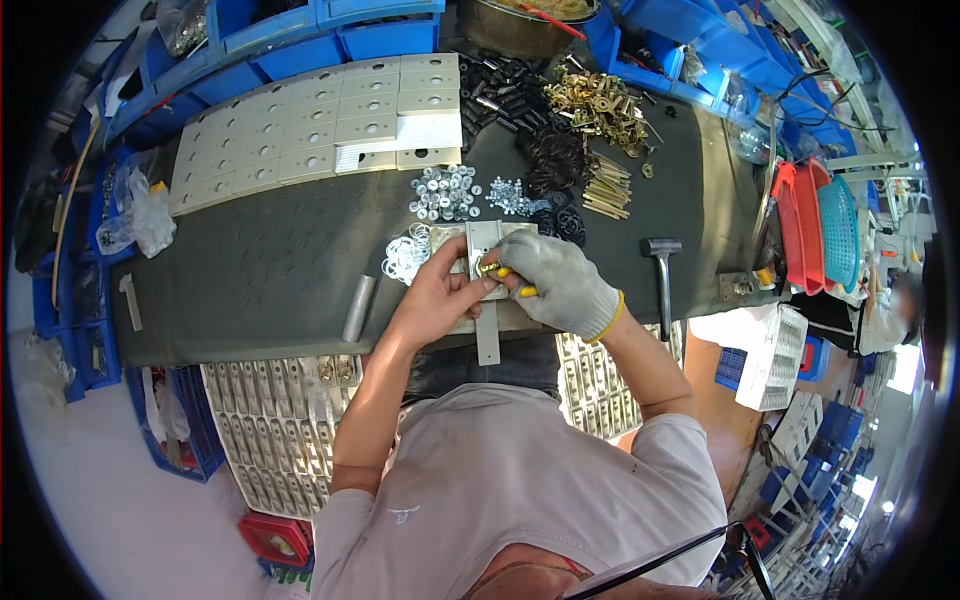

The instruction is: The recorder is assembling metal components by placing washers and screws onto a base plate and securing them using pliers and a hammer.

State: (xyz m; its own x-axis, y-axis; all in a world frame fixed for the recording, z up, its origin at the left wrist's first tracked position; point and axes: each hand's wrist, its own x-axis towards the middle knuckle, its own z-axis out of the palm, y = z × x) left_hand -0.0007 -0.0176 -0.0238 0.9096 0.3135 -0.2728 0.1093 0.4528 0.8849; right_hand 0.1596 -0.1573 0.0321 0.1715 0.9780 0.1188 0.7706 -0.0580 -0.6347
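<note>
In front of my body, a pale metal plate (484,234) lies lengthwise on a light block, and a narrow flat strip (488,342) juts from it toward me. My bare left hand (436,297) grips the plate's left side, thumb and fingertips closed in near a small brass-coloured part (488,267) on it. From the right, my right hand (562,284), in a grey knit glove with a yellow cuff, closes around a tool with yellow handles (528,291). That tool's working end meets the brass part; fingers partly hide it, so its exact kind is unclear.
White rings (406,254), round silver caps (446,192) and brass parts (600,108) lie in piles beyond my hands. A metal cylinder (360,308) is at left, a hammer (662,262) at right. Beige plates (320,125) cover the back left, before blue bins (390,38).
</note>
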